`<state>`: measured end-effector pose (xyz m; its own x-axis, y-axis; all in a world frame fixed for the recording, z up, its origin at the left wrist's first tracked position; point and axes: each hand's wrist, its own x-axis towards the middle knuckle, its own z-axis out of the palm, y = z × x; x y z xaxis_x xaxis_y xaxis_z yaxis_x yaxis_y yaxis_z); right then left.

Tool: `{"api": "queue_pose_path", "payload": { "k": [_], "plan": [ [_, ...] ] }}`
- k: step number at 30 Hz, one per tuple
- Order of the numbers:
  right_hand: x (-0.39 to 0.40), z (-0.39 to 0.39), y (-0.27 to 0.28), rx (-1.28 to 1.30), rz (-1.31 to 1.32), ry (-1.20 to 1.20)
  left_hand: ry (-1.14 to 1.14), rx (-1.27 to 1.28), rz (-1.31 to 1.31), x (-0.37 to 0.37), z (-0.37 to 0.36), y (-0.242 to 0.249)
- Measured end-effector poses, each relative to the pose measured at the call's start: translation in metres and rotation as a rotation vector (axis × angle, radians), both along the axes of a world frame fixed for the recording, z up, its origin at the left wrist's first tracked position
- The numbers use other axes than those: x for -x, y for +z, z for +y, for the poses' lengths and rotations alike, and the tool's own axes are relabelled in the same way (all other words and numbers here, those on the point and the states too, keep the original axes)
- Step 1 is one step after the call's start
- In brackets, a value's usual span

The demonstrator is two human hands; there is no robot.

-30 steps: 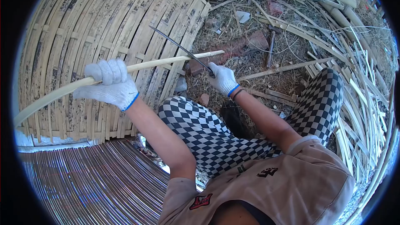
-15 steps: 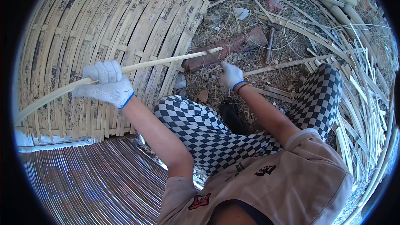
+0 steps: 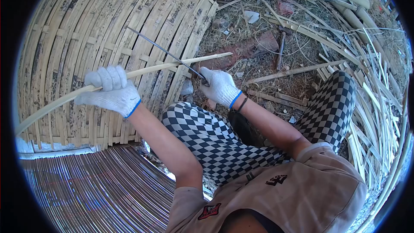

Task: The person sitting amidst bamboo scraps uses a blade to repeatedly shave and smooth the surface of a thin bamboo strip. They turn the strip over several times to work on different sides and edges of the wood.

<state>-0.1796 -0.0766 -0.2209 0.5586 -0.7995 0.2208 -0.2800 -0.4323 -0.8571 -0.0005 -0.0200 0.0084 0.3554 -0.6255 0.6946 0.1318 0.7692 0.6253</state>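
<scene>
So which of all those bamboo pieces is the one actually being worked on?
Start at the big woven bamboo panel filling the upper left. Running across its front is one long pale bamboo strip, gripped in the gloved left hand and met by the thin dark blade that the right hand holds. Unlike the speckled, woven slats behind it, it is clean, cream-coloured, loose and gently curved.

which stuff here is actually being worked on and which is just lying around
In use: bamboo strip gripped by left hand; long blade held by right hand.

Lying about: woven bamboo panel, hammer, loose bamboo slats, brick.
</scene>
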Motion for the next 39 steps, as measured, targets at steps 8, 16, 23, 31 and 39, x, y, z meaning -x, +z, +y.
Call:
{"api": "queue_pose_path", "payload": {
  "k": [8,16,23,31,39],
  "plan": [
    [0.002,-0.033,-0.076,-0.414,-0.399,-0.137,0.133,-0.012,0.058,-0.004,0.013,-0.01],
    [0.025,-0.037,-0.093,-1.12,-0.39,-0.009,0.172,0.006,0.051,-0.002,0.011,-0.009],
    [0.024,-0.037,-0.109,-1.273,-0.558,0.031,0.02,0.035,0.033,0.004,0.0,-0.005],
    [0.023,-0.027,-0.098,-1.313,-0.587,0.093,0.181,-0.026,0.076,0.003,0.001,-0.005],
    [0.016,-0.016,-0.046,-1.547,-0.736,0.349,0.034,0.041,0.02,-0.012,0.001,-0.01]
  ]
}}
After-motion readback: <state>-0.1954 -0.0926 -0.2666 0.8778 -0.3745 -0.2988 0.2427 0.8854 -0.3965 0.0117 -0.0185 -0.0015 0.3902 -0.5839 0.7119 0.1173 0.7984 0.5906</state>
